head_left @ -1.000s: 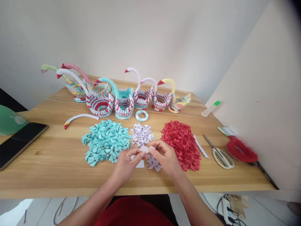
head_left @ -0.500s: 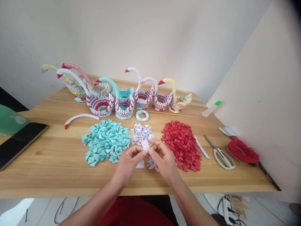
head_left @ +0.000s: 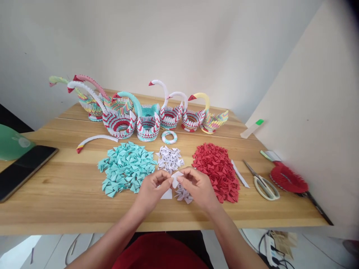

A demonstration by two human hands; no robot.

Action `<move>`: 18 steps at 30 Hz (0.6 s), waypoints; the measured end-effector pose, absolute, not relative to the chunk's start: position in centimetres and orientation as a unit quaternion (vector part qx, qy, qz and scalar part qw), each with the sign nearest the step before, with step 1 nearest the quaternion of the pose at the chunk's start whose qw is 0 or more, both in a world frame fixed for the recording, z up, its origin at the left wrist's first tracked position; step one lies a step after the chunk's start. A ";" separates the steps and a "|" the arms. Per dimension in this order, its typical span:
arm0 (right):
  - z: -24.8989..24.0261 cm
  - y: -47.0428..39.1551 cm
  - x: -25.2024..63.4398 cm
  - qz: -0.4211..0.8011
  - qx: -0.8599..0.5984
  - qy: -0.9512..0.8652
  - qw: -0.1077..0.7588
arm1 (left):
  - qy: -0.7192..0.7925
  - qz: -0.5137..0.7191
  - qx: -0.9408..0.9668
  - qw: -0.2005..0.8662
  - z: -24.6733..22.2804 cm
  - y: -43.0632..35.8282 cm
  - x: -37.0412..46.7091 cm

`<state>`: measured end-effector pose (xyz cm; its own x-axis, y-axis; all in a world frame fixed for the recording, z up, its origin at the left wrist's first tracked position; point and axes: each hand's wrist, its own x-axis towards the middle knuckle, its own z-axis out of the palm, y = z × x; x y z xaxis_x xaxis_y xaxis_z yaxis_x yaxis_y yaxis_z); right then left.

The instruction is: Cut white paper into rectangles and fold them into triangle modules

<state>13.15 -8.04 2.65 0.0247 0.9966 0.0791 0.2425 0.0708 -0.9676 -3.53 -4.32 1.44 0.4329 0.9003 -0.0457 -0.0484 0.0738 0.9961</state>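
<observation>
A small white paper piece is pinched between my two hands, just above the table. My left hand grips its left side with thumb and fingers. From the right, my right hand pinches the same paper. Below lies a flat white paper slip, partly covered by my left fingers. Folded white pieces lie beneath my right hand, and a pile of white triangles is just beyond. A teal pile of folded triangles is to the left, a red pile to the right.
Several paper swans stand along the back, near a teal-and-white ring and a loose white neck. A phone and green object lie left. Scissors, a red paper piece and a green-capped tube are right.
The white paper has been turned and lowered slightly, and now shows an angled outline. My hands have moved a little apart and shifted their grip on it.
</observation>
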 end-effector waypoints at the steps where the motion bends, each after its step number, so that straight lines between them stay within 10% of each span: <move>1: 2.6 -8.1 13.0 0.415 -0.549 -0.556 0.466 | 0.375 0.384 0.549 0.640 1.4 -4.3 -3.5; 18: 2.7 -7.9 13.7 0.125 -0.452 -0.749 0.467 | 0.378 0.373 0.558 0.637 1.8 -4.1 -4.0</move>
